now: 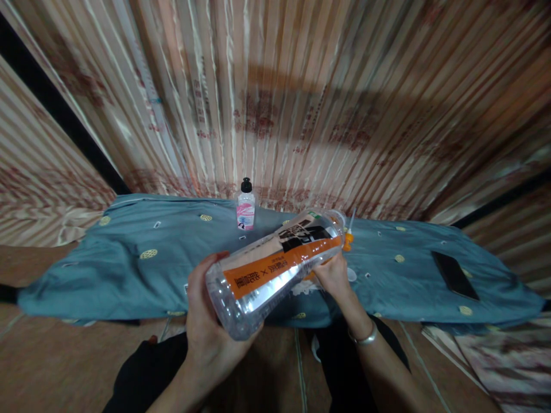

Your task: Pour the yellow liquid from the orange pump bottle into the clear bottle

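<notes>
A large clear plastic bottle (267,275) with an orange, white and black label lies tilted across the space between my hands, its base toward me at the left. My left hand (209,321) is wrapped around the base end. Under the far end, my right hand (333,275) grips the bottle, its fingers mostly hidden behind it. Just past that hand an orange piece (348,241) with a thin pale stem shows; I cannot make out what it is. Behind stands a small upright clear bottle (245,215) with a black cap and pink label.
A blue-green patterned cloth (142,275) covers the low surface before me. On its right side lies a black phone (455,275). A small white round thing (352,275) is beside my right hand. Pleated patterned curtains (267,103) hang close behind.
</notes>
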`<state>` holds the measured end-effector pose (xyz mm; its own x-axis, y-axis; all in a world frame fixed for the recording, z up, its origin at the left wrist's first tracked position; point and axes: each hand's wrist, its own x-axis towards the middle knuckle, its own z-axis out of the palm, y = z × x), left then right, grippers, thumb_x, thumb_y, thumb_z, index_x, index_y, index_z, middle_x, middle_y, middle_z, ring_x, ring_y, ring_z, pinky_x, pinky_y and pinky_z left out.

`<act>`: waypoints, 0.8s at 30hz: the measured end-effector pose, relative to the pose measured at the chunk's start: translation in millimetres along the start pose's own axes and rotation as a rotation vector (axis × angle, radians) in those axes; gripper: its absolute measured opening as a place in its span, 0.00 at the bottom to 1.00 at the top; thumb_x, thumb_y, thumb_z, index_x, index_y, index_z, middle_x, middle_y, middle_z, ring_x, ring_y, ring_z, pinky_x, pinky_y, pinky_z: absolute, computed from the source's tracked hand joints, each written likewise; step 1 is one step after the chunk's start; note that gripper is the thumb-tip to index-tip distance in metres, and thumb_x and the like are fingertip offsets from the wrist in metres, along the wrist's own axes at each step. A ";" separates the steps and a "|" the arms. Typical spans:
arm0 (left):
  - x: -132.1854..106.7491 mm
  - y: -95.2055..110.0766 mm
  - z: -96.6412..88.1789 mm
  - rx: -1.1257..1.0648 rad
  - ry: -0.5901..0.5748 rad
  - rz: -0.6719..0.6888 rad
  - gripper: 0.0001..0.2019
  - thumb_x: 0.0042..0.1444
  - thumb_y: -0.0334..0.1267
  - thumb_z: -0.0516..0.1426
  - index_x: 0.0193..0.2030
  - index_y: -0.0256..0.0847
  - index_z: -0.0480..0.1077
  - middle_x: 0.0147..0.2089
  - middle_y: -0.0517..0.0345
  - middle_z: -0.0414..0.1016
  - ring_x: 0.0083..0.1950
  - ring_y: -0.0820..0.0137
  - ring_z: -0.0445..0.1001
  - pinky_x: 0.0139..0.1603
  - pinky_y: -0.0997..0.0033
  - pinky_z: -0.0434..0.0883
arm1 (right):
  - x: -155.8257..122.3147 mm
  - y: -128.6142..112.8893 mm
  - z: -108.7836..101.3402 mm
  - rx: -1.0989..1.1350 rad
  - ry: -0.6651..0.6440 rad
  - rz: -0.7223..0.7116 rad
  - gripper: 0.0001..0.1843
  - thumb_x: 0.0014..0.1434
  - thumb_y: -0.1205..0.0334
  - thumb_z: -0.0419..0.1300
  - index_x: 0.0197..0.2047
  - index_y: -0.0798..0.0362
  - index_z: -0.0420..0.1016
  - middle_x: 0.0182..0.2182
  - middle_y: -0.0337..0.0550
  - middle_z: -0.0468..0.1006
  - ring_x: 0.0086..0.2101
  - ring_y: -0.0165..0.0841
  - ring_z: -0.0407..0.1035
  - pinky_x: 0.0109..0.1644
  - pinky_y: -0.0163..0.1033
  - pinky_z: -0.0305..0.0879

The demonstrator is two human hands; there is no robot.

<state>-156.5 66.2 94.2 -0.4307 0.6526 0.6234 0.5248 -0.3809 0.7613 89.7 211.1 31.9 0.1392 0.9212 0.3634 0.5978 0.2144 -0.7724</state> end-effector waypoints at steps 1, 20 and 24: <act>0.0 -0.4 -0.4 -0.009 0.000 0.000 0.46 0.46 0.44 0.74 0.72 0.47 0.64 0.65 0.46 0.77 0.60 0.53 0.82 0.58 0.51 0.83 | 0.1 0.0 0.0 -0.001 0.001 -0.002 0.46 0.47 0.43 0.71 0.66 0.55 0.70 0.55 0.62 0.87 0.56 0.64 0.83 0.60 0.67 0.81; 3.1 -1.2 -2.3 0.018 -0.008 0.063 0.46 0.49 0.46 0.75 0.74 0.52 0.63 0.65 0.49 0.77 0.59 0.55 0.82 0.59 0.53 0.81 | 0.0 1.4 -0.1 -0.005 0.004 -0.015 0.47 0.47 0.43 0.72 0.67 0.54 0.69 0.57 0.63 0.86 0.55 0.63 0.83 0.59 0.66 0.81; 1.9 -2.7 -1.2 0.004 -0.006 0.056 0.47 0.47 0.45 0.75 0.74 0.52 0.64 0.65 0.50 0.78 0.61 0.55 0.82 0.60 0.52 0.81 | -0.1 1.8 0.7 0.006 0.007 -0.024 0.45 0.48 0.42 0.71 0.65 0.53 0.71 0.58 0.63 0.86 0.57 0.63 0.82 0.61 0.66 0.80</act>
<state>-159.6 67.7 93.5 -0.3967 0.6342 0.6636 0.5511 -0.4137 0.7247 90.2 211.7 30.1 0.1303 0.9135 0.3854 0.5961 0.2384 -0.7667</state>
